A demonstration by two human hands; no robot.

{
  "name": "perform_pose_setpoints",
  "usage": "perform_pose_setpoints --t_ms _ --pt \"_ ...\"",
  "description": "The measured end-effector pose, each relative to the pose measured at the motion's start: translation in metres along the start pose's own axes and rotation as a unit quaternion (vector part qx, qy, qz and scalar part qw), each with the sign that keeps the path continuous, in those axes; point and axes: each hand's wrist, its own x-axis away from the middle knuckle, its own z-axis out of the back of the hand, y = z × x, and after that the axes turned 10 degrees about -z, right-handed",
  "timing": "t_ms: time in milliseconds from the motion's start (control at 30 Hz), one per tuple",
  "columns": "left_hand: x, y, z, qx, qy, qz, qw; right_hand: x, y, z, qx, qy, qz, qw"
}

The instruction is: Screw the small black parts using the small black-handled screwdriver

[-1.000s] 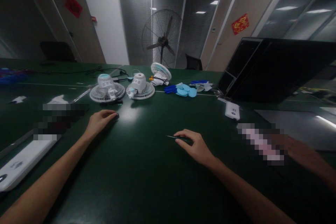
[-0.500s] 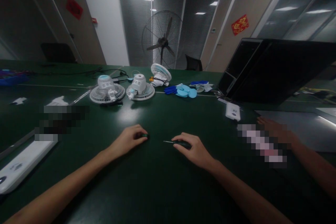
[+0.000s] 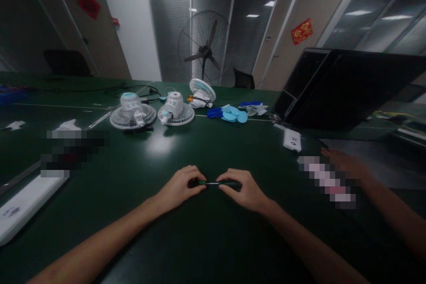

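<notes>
My right hand (image 3: 244,188) is closed round the dark handle of a screwdriver (image 3: 230,183), whose thin metal shaft points left. Opposite it, my left hand (image 3: 184,186) pinches a small dark green piece (image 3: 202,182) between thumb and fingers. The shaft's end meets this piece; whether it is inside it cannot be made out. Both hands are low over the middle of the green table (image 3: 186,239).
Behind the hands are white fans (image 3: 133,113), blue gloves (image 3: 215,112) and light blue fan blades (image 3: 234,114). A black computer case (image 3: 349,88) stands at the right, near a white box (image 3: 292,140) and another person's hand (image 3: 342,164). At left lies a long white object (image 3: 29,204).
My left hand has moved right with the small piece, up to the screwdriver's shaft. My right hand has barely moved and still holds the screwdriver.
</notes>
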Motion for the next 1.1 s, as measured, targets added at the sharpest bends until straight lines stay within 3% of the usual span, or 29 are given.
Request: perform_pose_setpoints --t_ms 467,733,1000,1100 --pt "0.001 0.001 0.000 -0.002 -0.008 0.001 1.000 0.000 -0.003 -0.003 -0.005 -0.017 -0.001 1.000" --pt "0.002 -0.001 -0.003 -0.021 -0.004 -0.014 1.000 -0.006 -0.021 -0.014 -0.058 -0.018 0.012 0.998" --pt "0.018 0.000 0.002 -0.036 -0.020 -0.031 0.999 -0.002 0.001 0.001 -0.053 0.091 -0.039 0.994" --pt "0.030 -0.005 0.011 -0.018 -0.033 -0.029 0.999 -0.002 0.008 0.002 -0.055 0.101 -0.050 0.992"
